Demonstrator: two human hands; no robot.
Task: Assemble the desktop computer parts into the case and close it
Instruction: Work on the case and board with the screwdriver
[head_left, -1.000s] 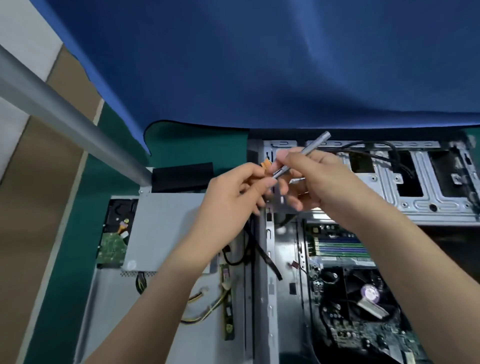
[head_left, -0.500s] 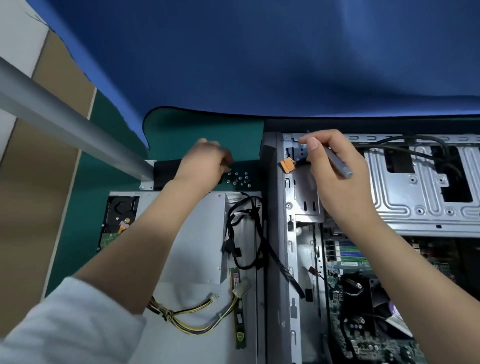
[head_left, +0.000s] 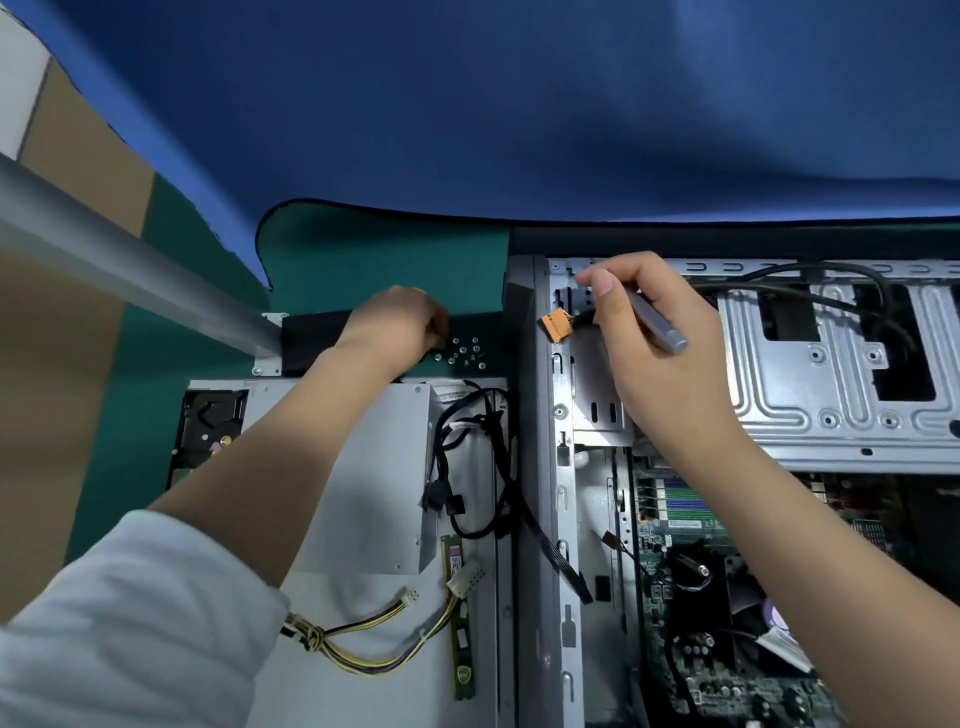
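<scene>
Over at the case's top-left corner, screwdriver parked, other hand going for screws.

Right hand (head_left: 670, 353) is curled round the grey screwdriver (head_left: 655, 326), tip up by the case (head_left: 540, 467) frame next to that orange connector (head_left: 555, 325). Left hand (head_left: 400, 325) reaches to the loose screws (head_left: 465, 353) on the green mat (head_left: 374, 260), fingers bunched; can't tell if it's pinched one, knuckles hide it. Motherboard (head_left: 691, 597) looks seated, but the power supply (head_left: 363, 467), RAM stick (head_left: 457, 618) and hard drive (head_left: 210, 431) sit outside, so I'd say plenty left.

Screwdriver (head_left: 655, 325) tip hidden behind right hand (head_left: 660, 353)
</scene>
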